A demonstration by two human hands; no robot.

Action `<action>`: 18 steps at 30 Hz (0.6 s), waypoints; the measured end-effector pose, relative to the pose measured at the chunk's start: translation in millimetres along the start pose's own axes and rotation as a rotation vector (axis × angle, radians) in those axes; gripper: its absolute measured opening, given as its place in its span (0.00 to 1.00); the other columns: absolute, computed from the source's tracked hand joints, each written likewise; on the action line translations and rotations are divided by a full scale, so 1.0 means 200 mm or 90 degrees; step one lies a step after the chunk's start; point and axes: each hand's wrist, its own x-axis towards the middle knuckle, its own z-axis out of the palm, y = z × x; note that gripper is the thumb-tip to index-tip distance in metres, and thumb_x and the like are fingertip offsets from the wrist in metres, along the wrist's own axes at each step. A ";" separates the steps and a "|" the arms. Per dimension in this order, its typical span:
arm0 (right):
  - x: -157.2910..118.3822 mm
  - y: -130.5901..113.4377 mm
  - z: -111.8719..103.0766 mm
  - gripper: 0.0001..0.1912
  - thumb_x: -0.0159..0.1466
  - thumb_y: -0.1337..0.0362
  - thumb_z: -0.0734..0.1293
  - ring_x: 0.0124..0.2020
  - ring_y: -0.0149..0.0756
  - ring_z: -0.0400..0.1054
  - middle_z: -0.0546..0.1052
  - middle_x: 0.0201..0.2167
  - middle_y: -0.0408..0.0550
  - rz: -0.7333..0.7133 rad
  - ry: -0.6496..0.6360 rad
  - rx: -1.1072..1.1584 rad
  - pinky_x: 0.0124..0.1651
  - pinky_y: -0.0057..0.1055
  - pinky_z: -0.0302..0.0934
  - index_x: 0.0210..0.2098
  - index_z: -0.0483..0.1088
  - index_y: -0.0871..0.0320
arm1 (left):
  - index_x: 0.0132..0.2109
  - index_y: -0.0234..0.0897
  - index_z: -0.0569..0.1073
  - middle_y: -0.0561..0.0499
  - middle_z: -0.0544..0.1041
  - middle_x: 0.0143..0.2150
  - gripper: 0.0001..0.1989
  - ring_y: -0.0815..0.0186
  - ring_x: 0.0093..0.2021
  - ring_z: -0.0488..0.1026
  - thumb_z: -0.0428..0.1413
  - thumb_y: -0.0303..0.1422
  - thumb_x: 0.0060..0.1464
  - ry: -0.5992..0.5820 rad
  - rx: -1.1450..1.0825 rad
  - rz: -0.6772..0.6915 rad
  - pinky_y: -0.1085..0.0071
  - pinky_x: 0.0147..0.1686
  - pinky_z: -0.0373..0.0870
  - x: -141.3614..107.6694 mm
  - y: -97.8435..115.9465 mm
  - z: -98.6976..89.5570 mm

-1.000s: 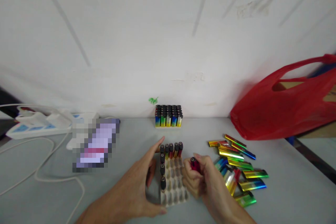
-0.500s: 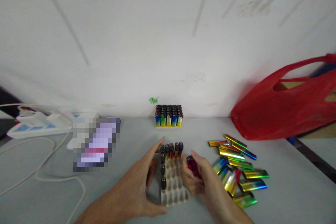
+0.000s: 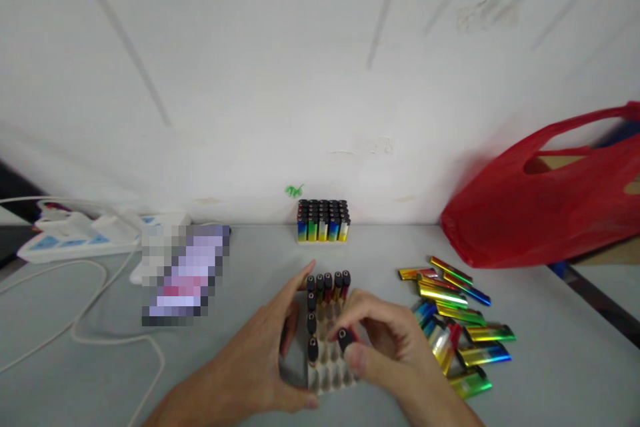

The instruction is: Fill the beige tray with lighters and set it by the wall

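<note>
A pale tray [image 3: 327,379] with rows of oval slots lies on the table in front of me. Lighters with black tops stand upright along its far row [image 3: 328,285] and its left column [image 3: 313,347]. My left hand [image 3: 265,360] spans the tray's left side, fingers at the far corner and thumb at the near one. Pinched between the thumb and fingers of my right hand [image 3: 390,340] is a lighter [image 3: 344,339], black top up, over the tray's middle slots. The hand hides its lower part and several slots on the right.
Loose shiny lighters [image 3: 460,317] lie in a pile to the right. A full block of upright lighters [image 3: 323,228] stands by the wall. A red plastic bag [image 3: 540,213] is at the far right; a phone [image 3: 193,270], power strip [image 3: 75,243] and white cables [image 3: 100,280] are left.
My right hand has moved left and slightly nearer, bringing the lighter from beside the tray to over its slots. My left hand stays in place.
</note>
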 end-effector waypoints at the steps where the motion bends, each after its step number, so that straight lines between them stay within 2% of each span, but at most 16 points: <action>1: -0.01 0.00 0.00 0.11 0.70 0.50 0.84 0.41 0.38 0.71 0.79 0.37 0.43 0.002 -0.015 -0.007 0.47 0.36 0.63 0.46 0.91 0.47 | 0.91 0.54 0.34 0.39 0.72 0.80 0.86 0.32 0.78 0.72 0.85 0.37 0.43 0.013 -0.009 0.003 0.41 0.81 0.65 0.00 0.00 0.00; 4: -0.02 -0.02 0.01 0.11 0.66 0.59 0.87 0.39 0.38 0.75 0.83 0.37 0.44 0.013 -0.058 -0.023 0.45 0.37 0.65 0.48 0.92 0.47 | 0.91 0.54 0.39 0.38 0.71 0.82 0.83 0.33 0.80 0.70 0.86 0.36 0.43 0.028 -0.040 0.009 0.39 0.83 0.61 0.00 0.00 0.00; 6: -0.02 -0.01 0.01 0.13 0.63 0.60 0.88 0.37 0.38 0.76 0.83 0.35 0.43 0.019 -0.072 -0.034 0.42 0.36 0.65 0.47 0.93 0.47 | 0.90 0.54 0.41 0.38 0.70 0.83 0.82 0.34 0.81 0.69 0.86 0.37 0.44 0.028 -0.067 0.018 0.38 0.83 0.60 0.00 0.01 0.00; 9: -0.03 0.01 0.01 0.16 0.60 0.58 0.90 0.36 0.37 0.76 0.85 0.34 0.42 0.011 -0.091 -0.097 0.40 0.35 0.66 0.46 0.93 0.46 | 0.90 0.53 0.38 0.37 0.74 0.80 0.82 0.36 0.77 0.75 0.87 0.38 0.47 -0.001 -0.130 0.021 0.40 0.80 0.68 0.00 0.02 0.00; 12: -0.05 0.04 0.00 0.17 0.60 0.55 0.91 0.36 0.37 0.75 0.86 0.35 0.42 0.018 -0.112 -0.188 0.43 0.36 0.68 0.47 0.93 0.44 | 0.90 0.52 0.37 0.38 0.79 0.76 0.81 0.38 0.72 0.81 0.86 0.37 0.48 -0.017 -0.154 0.032 0.43 0.77 0.73 0.02 0.02 0.01; 15: -0.07 0.06 0.00 0.17 0.60 0.50 0.90 0.38 0.39 0.76 0.87 0.37 0.43 0.032 -0.086 -0.244 0.46 0.37 0.69 0.46 0.92 0.44 | 0.90 0.51 0.38 0.37 0.79 0.76 0.82 0.36 0.75 0.78 0.86 0.36 0.47 -0.011 -0.153 0.041 0.42 0.78 0.71 0.02 0.03 0.02; 18: -0.06 0.04 0.00 0.16 0.60 0.50 0.90 0.36 0.38 0.77 0.87 0.35 0.43 0.037 -0.097 -0.244 0.40 0.35 0.66 0.44 0.92 0.46 | 0.90 0.53 0.38 0.37 0.76 0.79 0.82 0.35 0.78 0.74 0.86 0.35 0.46 -0.006 -0.142 0.026 0.41 0.80 0.68 0.01 0.02 0.02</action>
